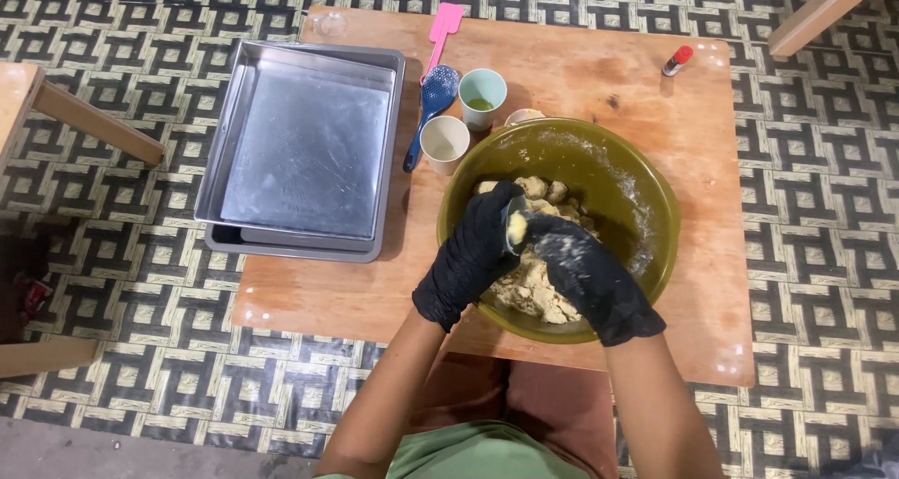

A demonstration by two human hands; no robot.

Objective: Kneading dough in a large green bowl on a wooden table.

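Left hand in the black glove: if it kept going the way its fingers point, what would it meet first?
The left hand points up-right into the olive-green bowl. It would likely meet the lumps of tan dough at its fingertips first, then the bowl's far wall. Depth is hard to judge from above.

A large olive-green bowl (618, 175), round and translucent, is sitting on the wooden surface (581, 72) toward its right half, its near rim lying close to the front edge. White flour is dusting its inner wall, thickest along the far and right side. Inside, a pale tan dough (534, 287) is lying in rough, crumbly lumps, heaped toward the left and near part of the bowl, with a few separate chunks resting at the far edge of the heap. A small metal tool with a smear of yellowish dough on it (515, 226) is showing just above the dough; its full shape is hidden.
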